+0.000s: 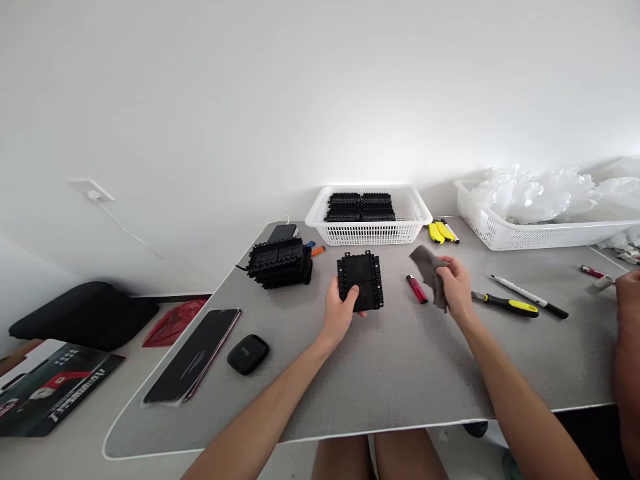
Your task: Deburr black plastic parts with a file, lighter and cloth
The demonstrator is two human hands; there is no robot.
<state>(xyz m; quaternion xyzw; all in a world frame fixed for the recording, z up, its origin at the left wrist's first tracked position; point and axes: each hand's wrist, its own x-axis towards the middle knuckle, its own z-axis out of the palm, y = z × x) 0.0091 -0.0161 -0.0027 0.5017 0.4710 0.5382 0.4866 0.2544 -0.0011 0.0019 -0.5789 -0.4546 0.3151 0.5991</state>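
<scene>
My left hand (340, 308) grips a square black plastic part (361, 277) with toothed sides, its thumb pressed on the face. To the right, my right hand (456, 285) is closed around a crumpled grey cloth (428, 265), held apart from the part. Between the two hands a red lighter (417, 289) lies on the table. Just right of my right hand is a yellow-and-black handled tool (510, 305), its tip partly hidden by the hand. Similar black parts are stacked (280, 261) at the left.
A white basket (373, 235) at the back holds several black parts. Another white basket (545, 235) holds clear plastic bags. Yellow-handled cutters (441, 232), a marker (530, 295), a black case (248, 354) and dark flat sheets (195, 353) lie on the grey table. Another person's hand (629, 293) is at the right edge.
</scene>
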